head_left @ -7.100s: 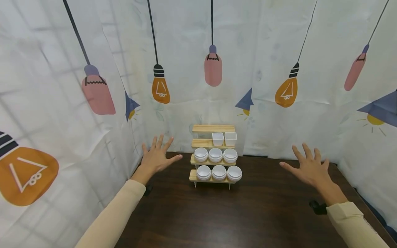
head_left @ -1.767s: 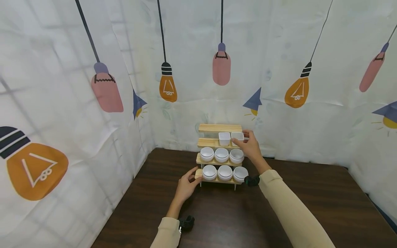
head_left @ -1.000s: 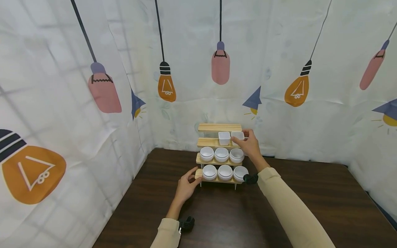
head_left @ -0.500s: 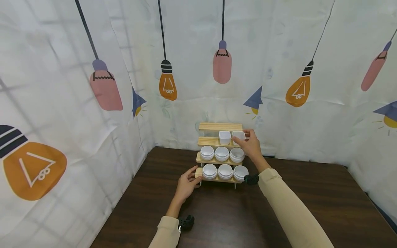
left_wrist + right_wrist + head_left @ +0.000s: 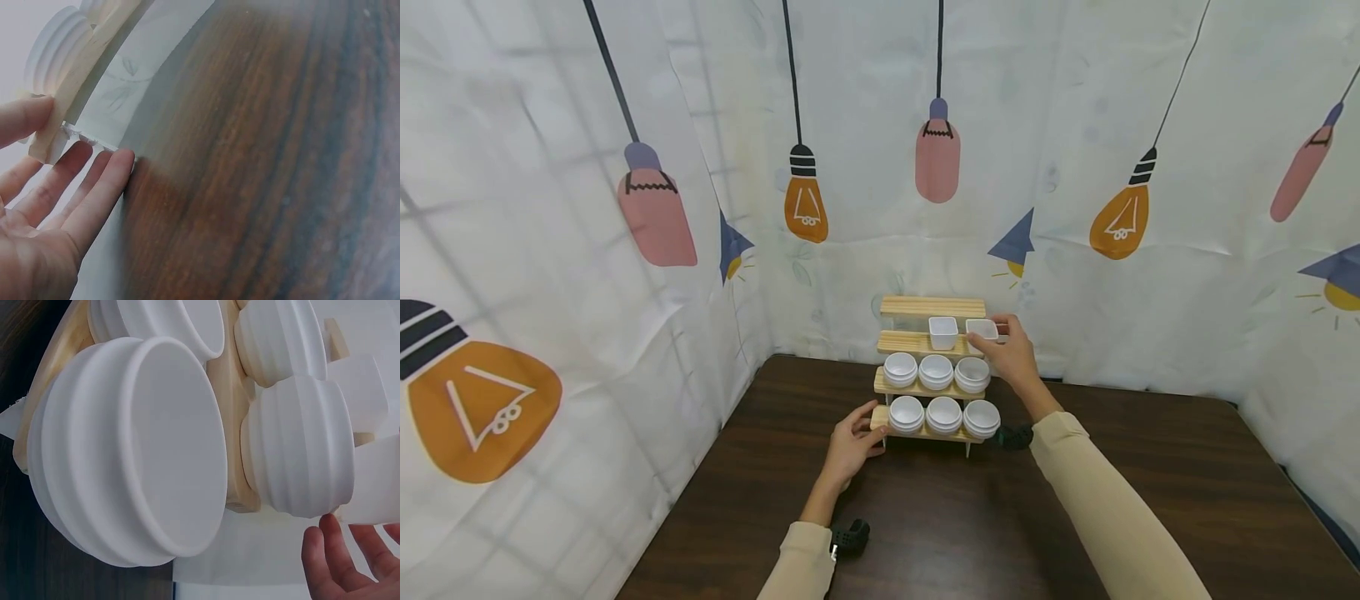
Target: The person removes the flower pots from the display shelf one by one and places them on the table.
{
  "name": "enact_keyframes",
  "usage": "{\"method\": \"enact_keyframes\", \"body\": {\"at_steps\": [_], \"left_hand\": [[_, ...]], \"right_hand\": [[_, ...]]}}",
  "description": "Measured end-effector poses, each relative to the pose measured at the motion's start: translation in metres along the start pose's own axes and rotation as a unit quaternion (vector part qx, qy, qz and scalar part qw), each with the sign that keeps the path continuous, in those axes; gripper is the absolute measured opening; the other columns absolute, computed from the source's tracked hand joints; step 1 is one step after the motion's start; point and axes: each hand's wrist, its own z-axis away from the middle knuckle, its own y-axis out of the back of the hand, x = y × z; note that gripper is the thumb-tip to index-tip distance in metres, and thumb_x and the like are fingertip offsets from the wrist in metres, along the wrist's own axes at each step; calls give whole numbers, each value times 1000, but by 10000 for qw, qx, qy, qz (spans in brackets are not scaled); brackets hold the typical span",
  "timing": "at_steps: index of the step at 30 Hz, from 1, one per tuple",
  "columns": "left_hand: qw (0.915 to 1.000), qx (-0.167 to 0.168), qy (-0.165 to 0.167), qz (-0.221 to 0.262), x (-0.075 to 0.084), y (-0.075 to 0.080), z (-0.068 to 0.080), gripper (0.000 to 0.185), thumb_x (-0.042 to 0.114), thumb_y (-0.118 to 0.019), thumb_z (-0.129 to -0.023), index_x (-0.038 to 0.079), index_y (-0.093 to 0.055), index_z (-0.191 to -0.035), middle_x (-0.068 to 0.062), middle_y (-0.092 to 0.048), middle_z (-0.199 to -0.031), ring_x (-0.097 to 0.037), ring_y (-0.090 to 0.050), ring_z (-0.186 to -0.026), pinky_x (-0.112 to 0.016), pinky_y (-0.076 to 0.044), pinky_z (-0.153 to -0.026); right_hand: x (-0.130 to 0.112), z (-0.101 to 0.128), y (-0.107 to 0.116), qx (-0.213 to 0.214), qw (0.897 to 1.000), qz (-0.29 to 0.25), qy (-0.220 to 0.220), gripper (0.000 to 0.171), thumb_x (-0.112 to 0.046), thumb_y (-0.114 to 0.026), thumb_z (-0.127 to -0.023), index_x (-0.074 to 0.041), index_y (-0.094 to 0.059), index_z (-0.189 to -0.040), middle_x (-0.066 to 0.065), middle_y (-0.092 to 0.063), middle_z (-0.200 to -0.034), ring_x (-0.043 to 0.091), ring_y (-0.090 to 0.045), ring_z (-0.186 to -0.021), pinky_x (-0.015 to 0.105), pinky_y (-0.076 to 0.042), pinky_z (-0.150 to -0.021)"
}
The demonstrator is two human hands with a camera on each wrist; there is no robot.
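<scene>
A stepped wooden rack (image 5: pixel 932 307) with four narrow tiers stands on the table. My left hand (image 5: pixel 848 446) grips the left end of its lowest tier. In the left wrist view the thumb lies on the plank (image 5: pixel 84 69) and the fingers curl below its end. On the second tier from the top, my right hand (image 5: pixel 1015 358) pinches a square white cup (image 5: pixel 982 328) at the right end. Beside it stands a matching square cup (image 5: pixel 943 333), with a gap between them. Round white ribbed bowls (image 5: pixel 972 375) line the two lower tiers; a large one (image 5: pixel 178 447) fills the right wrist view.
The dark wooden table (image 5: pixel 940 525) spreads around the rack. Behind and to the left hangs a white cloth (image 5: pixel 865 167) printed with lamps. The top tier carries nothing. Black wrist straps (image 5: pixel 852 538) sit on both arms.
From raised and spread apart, both hands have come to the rack, the left to its lowest tier, the right to the square cup. Lately that cup has shifted slightly right, away from its neighbour.
</scene>
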Motion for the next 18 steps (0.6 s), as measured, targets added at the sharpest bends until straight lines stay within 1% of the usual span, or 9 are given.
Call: {"method": "enact_keyframes", "body": {"at_steps": [4, 6, 8, 11, 13, 18], "left_hand": [[9999, -65, 40, 101, 15, 0, 8, 61, 4, -65, -100, 0, -41, -155, -27, -64, -125, -54, -61, -116, -52, -63, -88], [9999, -64, 54, 115, 16, 0, 8, 61, 5, -66, -99, 1, -41, -155, -27, -64, -126, -54, -61, -116, -52, -63, -89], [9999, -67, 56, 121, 16, 0, 8, 61, 5, -66, -99, 1, -41, -155, -27, -64, -126, -54, -61, -117, -52, -63, -89], [9999, -73, 60, 112, 16, 0, 8, 61, 5, -66, -99, 0, -41, -155, -27, -64, -126, -54, -61, -117, -52, -62, -90], [9999, -73, 63, 118, 15, 0, 7, 60, 5, -66, -100, 0, -42, -154, -28, -64, -126, -54, -61, -116, -53, -62, -90], [9999, -31, 85, 137, -2, 1, -2, 61, 4, -65, -100, 1, -41, -155, -29, -63, -127, -53, -62, -115, -54, -62, -89]], "right_hand": [[1, 1, 1, 4, 10000, 17, 8, 71, -40, -77, -92, -8, -43, -146, 21, -51, -143, 38, -61, -119, 40, -58, -90], [2, 1, 2, 2, 10000, 7, 7, 70, -40, -77, -92, -9, -44, -145, 20, -52, -142, 37, -63, -116, 36, -59, -85], [3, 1, 3, -14, 10000, -12, -1, 70, -40, -77, -92, -9, -44, -145, 20, -51, -142, 36, -63, -115, 35, -60, -84], [3, 3, 4, -25, 10000, -78, -9, 70, -39, -77, -92, -10, -44, -145, 20, -51, -143, 36, -64, -116, 40, -62, -87], [3, 4, 4, -39, 9999, -144, 6, 70, -38, -78, -92, -9, -43, -146, 20, -51, -142, 36, -64, -116, 46, -62, -90], [4, 7, 7, -32, 9995, -290, 87, 70, -37, -78, -92, -8, -44, -147, 21, -53, -140, 38, -64, -115, 57, -59, -96]]}}
